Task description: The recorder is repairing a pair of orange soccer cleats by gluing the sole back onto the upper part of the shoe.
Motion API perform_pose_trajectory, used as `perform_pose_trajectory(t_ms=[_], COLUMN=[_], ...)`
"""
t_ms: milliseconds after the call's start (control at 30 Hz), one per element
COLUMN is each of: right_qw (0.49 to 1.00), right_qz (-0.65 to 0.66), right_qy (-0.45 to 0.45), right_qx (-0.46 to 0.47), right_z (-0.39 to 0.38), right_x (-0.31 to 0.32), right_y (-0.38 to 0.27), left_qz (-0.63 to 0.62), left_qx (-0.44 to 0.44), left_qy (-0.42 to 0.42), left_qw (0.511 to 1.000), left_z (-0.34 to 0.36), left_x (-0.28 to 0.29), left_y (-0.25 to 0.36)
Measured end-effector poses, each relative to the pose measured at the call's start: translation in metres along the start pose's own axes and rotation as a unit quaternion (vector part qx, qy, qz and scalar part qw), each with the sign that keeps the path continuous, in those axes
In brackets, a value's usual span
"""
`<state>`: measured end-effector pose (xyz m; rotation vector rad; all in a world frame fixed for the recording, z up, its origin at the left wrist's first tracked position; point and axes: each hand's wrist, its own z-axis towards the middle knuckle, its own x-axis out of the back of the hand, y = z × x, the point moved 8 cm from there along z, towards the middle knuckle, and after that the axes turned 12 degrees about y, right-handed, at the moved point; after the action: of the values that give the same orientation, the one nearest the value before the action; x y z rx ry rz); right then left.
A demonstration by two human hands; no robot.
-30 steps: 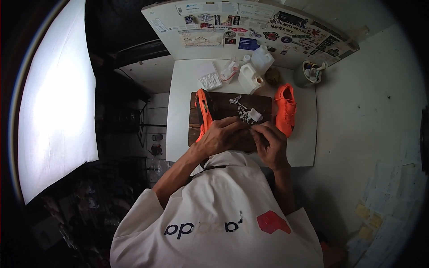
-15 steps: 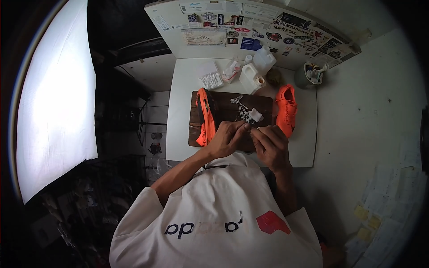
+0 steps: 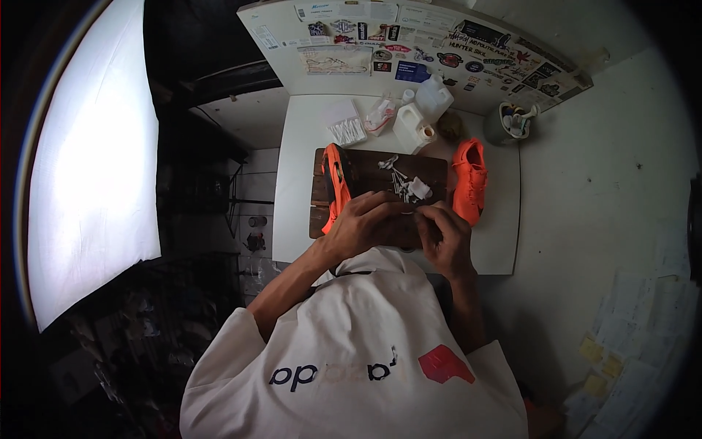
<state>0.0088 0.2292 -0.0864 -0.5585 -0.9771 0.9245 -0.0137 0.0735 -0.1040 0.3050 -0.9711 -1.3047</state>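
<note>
Dark wooden board (image 3: 365,175) under both hands: left hand (image 3: 362,227) fingers curled loosely by the orange shoe (image 3: 338,179), right hand (image 3: 446,234) fingers pinched on something too small to tell

Free room and obstructions on the white table (image 3: 300,183), centre of frame.
The dark board (image 3: 431,172) is flanked by an orange shoe (image 3: 338,183) at its left and another orange shoe (image 3: 469,179) at its right. Passage toward the upper edge is blocked by white jugs (image 3: 420,113) and a cup (image 3: 512,121). Bare tabletop is left along the left edge and at the lower right.
</note>
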Motion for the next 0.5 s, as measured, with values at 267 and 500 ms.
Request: perform_pose_trajectory(t_ms=[267,500], right_qw=[0.989,0.973], right_qz=[-0.075,-0.107], right_qy=[0.018,-0.002], right_qx=[0.130,0.203], right_z=[-0.004,-0.002], right_x=[0.004,0.006], right_y=[-0.011,-0.026], left_qz=[0.026,-0.028], left_qx=[-0.062,-0.019], left_qy=[-0.007,-0.067], left_qw=[0.998,0.997], left_z=[0.003,0.004], left_x=[0.000,-0.008], left_y=[0.006,-0.001])
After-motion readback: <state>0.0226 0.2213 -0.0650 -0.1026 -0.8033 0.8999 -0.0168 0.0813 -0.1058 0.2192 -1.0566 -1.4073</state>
